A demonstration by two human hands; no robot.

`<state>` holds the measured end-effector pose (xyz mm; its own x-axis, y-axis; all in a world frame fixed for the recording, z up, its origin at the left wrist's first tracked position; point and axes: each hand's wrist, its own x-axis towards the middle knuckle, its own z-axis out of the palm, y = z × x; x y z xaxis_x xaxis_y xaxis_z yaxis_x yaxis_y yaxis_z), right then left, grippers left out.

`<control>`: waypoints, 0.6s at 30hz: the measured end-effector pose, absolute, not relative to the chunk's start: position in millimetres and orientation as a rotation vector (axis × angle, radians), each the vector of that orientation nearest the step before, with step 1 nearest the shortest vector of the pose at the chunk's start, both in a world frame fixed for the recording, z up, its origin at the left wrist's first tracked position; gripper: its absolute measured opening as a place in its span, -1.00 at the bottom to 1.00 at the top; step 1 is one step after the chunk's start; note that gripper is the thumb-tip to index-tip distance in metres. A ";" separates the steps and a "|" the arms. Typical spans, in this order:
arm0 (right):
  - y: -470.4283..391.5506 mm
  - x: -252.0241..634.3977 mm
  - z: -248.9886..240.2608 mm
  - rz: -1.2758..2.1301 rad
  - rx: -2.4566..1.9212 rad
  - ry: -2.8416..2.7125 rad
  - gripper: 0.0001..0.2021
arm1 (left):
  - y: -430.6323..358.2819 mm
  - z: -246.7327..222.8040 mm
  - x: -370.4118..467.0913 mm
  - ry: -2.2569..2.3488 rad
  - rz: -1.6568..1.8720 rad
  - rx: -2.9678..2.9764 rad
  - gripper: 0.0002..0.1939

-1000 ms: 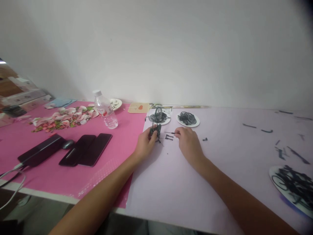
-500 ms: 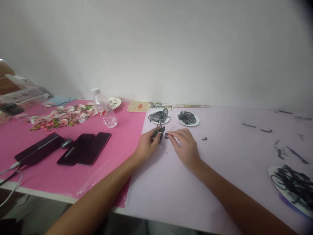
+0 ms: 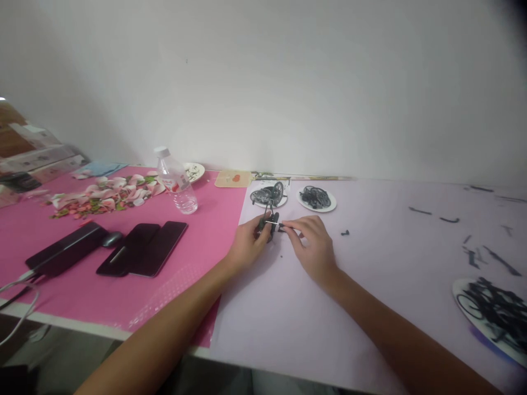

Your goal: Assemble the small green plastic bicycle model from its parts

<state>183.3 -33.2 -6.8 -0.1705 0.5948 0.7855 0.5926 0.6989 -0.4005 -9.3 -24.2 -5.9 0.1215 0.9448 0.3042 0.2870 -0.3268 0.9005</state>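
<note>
My left hand point(image 3: 248, 240) is closed on a small black model bicycle point(image 3: 274, 218), holding it just above the white tabletop. Its lower part is partly hidden by my fingers, and its upper end overlaps a white plate point(image 3: 284, 204) with dark spoked wheels point(image 3: 263, 196) behind. My right hand point(image 3: 312, 241) pinches the dark end of a small screwdriver point(image 3: 273, 223). The tool's thin silver shaft points left across the model, reaching close to my left thumb. Whether its tip sits in a screw is too small to tell.
Black wheels lie on a second plate point(image 3: 329, 206). Loose black parts point(image 3: 469, 257) and a heaped plate point(image 3: 460, 285) are at right. On the pink sheet point(image 3: 206, 241) are a water bottle point(image 3: 175, 181), phones point(image 3: 158, 249), a power bank point(image 3: 66, 249) and petals point(image 3: 107, 195).
Almost nothing differs. Both hands keep their places on the model and the tool, and the view has shifted very slightly.
</note>
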 end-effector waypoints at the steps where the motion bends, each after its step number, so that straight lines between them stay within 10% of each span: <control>1: -33.5 182.8 -6.7 0.003 -0.932 -1.836 -0.79 | -24.3 -5.8 -9.4 1.207 1.222 1.724 -0.47; 18: -34.8 179.9 -7.5 0.022 -0.959 -1.836 -0.83 | -24.0 -5.4 -9.3 1.205 1.208 1.756 -0.51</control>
<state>179.9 -34.8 -7.5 -0.1629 0.6163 0.7705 0.5978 0.6829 -0.4199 -9.3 -24.0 -5.4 0.1407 0.9398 0.3114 0.3095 -0.3405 0.8878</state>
